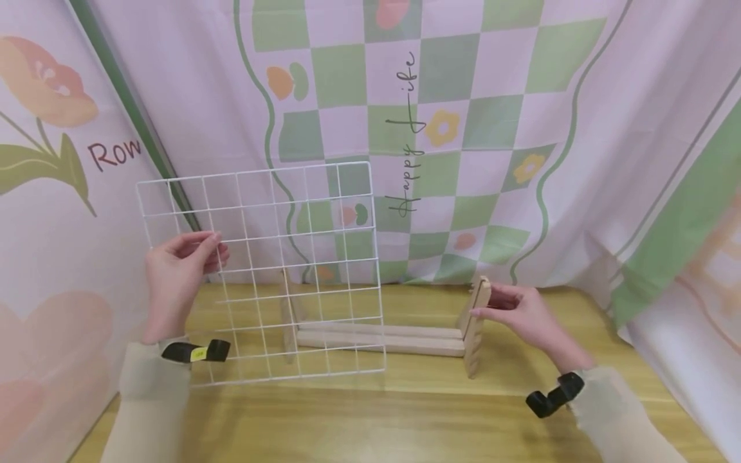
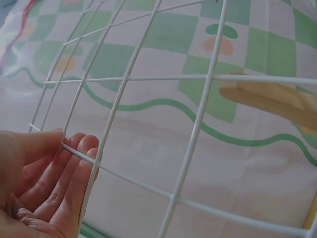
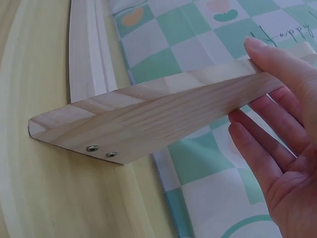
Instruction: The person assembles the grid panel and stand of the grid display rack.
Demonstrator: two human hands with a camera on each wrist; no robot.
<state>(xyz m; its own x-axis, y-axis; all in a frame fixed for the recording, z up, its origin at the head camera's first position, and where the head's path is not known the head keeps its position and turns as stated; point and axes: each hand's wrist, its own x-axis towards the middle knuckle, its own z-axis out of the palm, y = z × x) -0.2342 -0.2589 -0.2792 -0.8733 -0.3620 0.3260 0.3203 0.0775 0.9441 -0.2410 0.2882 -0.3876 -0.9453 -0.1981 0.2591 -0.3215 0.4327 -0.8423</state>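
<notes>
A white wire grid panel [image 1: 312, 263] stands upright in front of the left part of a wooden stand [image 1: 382, 341]. My left hand [image 1: 182, 270] pinches one of its wires near the left side; in the left wrist view the thumb and fingers of the left hand [image 2: 44, 183] meet around that wire. At the stand's right end, my right hand [image 1: 523, 315] grips the upper part of the upright wooden side board [image 1: 476, 334]. The right wrist view shows the thumb on the board's edge and two screws low on the side board [image 3: 148, 114].
The stand rests on a wood-grain table [image 1: 370, 418]. Behind it hangs a curtain [image 1: 446, 128] with green checks and flowers, and another printed cloth [image 1: 52, 257] hangs at the left. A black strap [image 1: 556, 395] sits on the right wrist.
</notes>
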